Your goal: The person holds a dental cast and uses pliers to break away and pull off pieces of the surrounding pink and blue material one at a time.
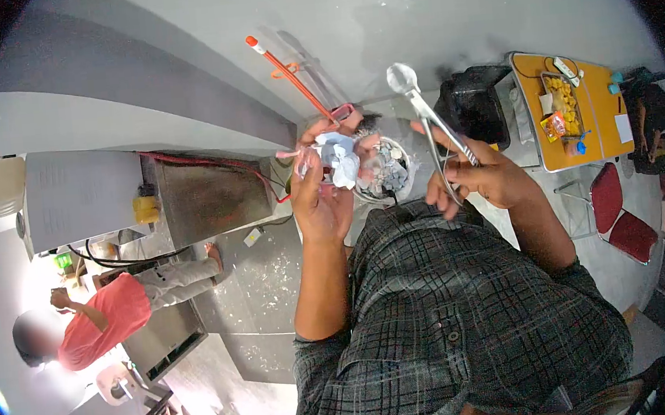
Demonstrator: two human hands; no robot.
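My left hand [319, 183] is closed around a crumpled white and pale-blue wad [339, 159], which looks like paper or thin plastic. Right beside it, a round bin [386, 168] holds a heap of crumpled grey and white rubbish, and the wad overlaps its edge in this view. In my right hand [478, 172] are metal tongs [423, 109] with broad, scoop-shaped ends. Their ends point up and away from me, over the far side of the bin, with nothing gripped in them. My fingers wrap the tongs near their handle end.
A red-orange pole [289, 75] leans by the wall past my left hand. To the right stand a black crate [476, 108] and a yellow table [530, 131] bearing a tray of yellow packets [565, 100]. Red chairs [607, 195] are below. At left, a person in a red shirt [109, 318] stands by a counter.
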